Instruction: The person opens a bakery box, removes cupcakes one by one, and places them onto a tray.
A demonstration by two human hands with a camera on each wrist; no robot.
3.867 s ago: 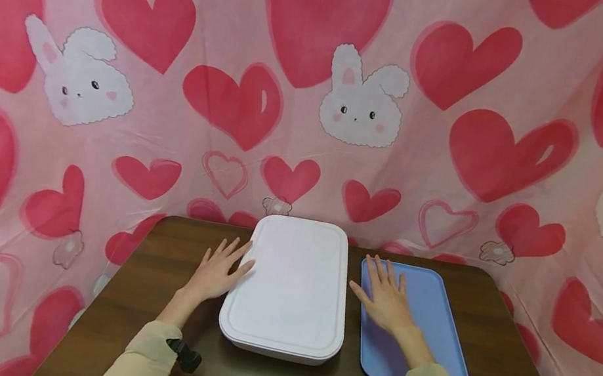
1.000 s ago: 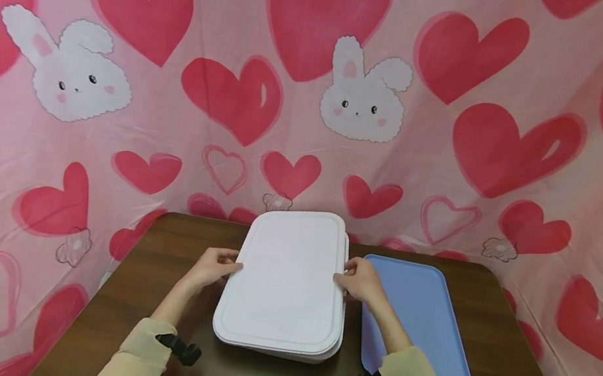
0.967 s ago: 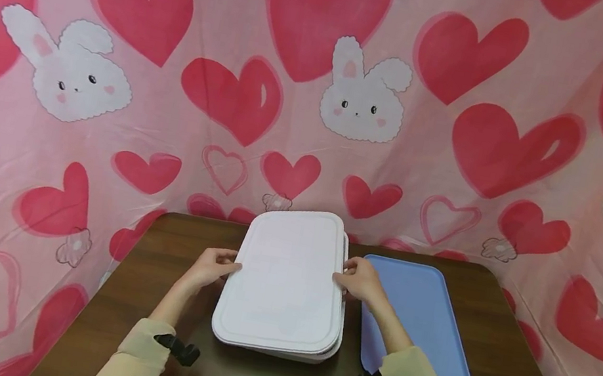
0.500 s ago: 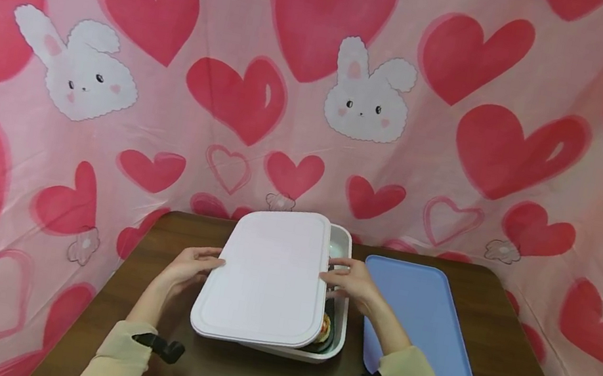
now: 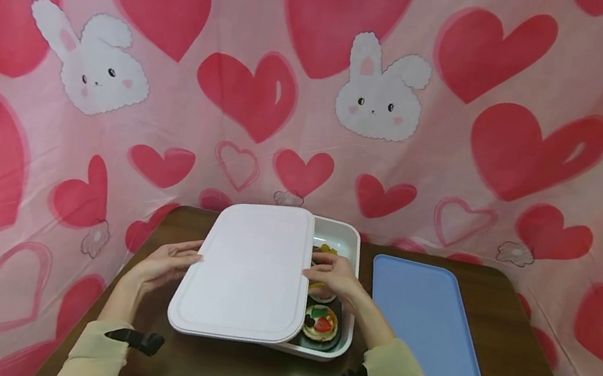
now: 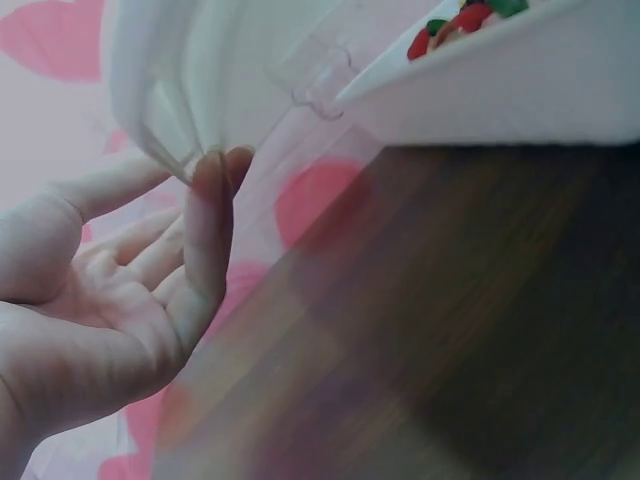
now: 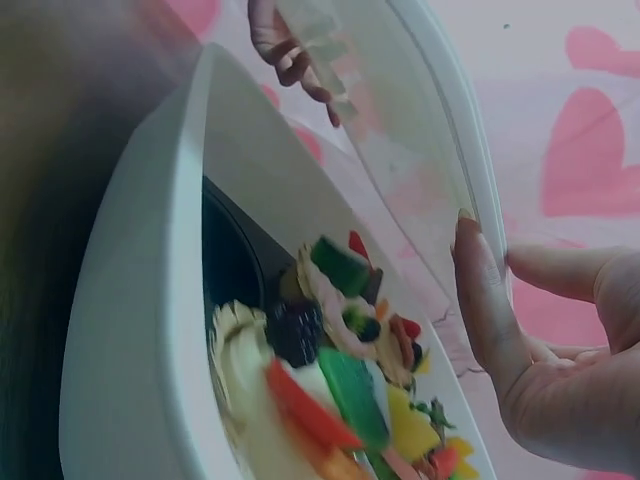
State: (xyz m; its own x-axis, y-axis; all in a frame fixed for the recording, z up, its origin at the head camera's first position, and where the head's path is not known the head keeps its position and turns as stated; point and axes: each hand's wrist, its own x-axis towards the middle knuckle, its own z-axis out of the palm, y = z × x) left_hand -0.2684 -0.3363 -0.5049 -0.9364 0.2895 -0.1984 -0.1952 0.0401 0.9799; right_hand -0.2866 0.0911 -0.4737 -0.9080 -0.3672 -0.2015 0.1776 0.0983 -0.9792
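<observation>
A white rectangular lid (image 5: 246, 268) is held up and shifted left over a white box (image 5: 336, 347). My left hand (image 5: 163, 264) pinches its left edge between thumb and fingers, as the left wrist view shows close up. On the opposite edge, my right hand (image 5: 336, 277) pinches the rim, its thumb on top. Inside the box's uncovered right side sit small fruit-topped tarts, one tart (image 5: 321, 323) with red and green toppings on a dark tray. In the right wrist view, several tarts (image 7: 330, 390) crowd the box under the raised lid. The lid hides the box's left part.
A blue tray (image 5: 428, 322) lies on the dark wooden table (image 5: 516, 370) right of the box. A pink cloth (image 5: 302, 115) with hearts and rabbits hangs behind the table. Black straps with small devices sit on both wrists.
Both hands went from lying spread beside the covered box to gripping the lid. The lid has come up and moved left, uncovering the box's right side and the tarts.
</observation>
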